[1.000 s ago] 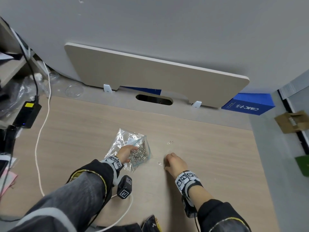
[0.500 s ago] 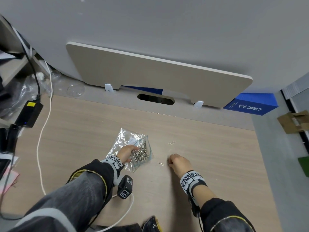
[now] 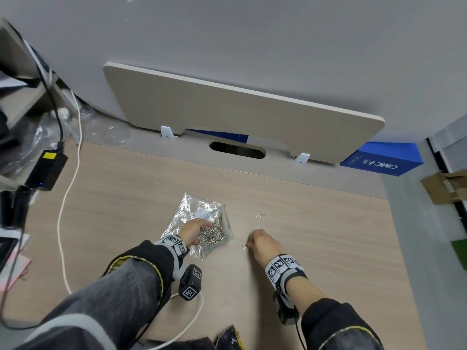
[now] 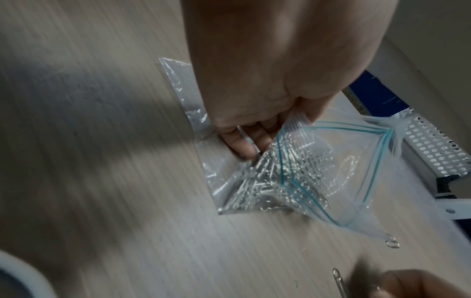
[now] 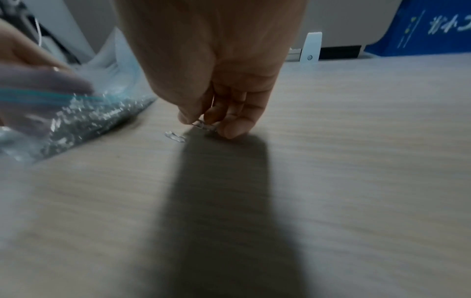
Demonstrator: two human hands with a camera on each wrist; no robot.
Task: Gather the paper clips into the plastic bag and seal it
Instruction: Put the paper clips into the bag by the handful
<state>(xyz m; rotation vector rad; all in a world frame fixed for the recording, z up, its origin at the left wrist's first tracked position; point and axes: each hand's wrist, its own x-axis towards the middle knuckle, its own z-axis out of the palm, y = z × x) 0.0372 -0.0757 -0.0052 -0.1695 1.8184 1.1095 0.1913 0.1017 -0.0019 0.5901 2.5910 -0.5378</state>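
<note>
- Your right hand [image 5: 219, 84] has its grip pinched on a paper clip [image 5: 203, 125] between thumb and fingertips [image 5: 233, 129], low over the counter [image 3: 316, 238]. It looks like more than one clip in there, but blur makes it hard to call.
- A second loose clip [image 5: 175, 136] lies flat just beside that pinch, so scoop it on the same pass if you can (saves a trip).
- Your left hand [image 3: 193, 232] is grasping the plastic bag [image 4: 300, 177] at its mouth, fingers [image 4: 242, 145] curled into the opening. Keep that lip lifted and wide, since the clips are small and slippery.
- The bag lies on the counter just left of your right hand. Its long axis runs roughly away from you, and the teal zip mouth faces right, towards the incoming hand. The clips are heaped at the near end.
- One more stray clip [image 3: 261, 215] sits farther out, beyond your right hand, well clear of the bag.
- Don't seal until that one's in too.
</note>
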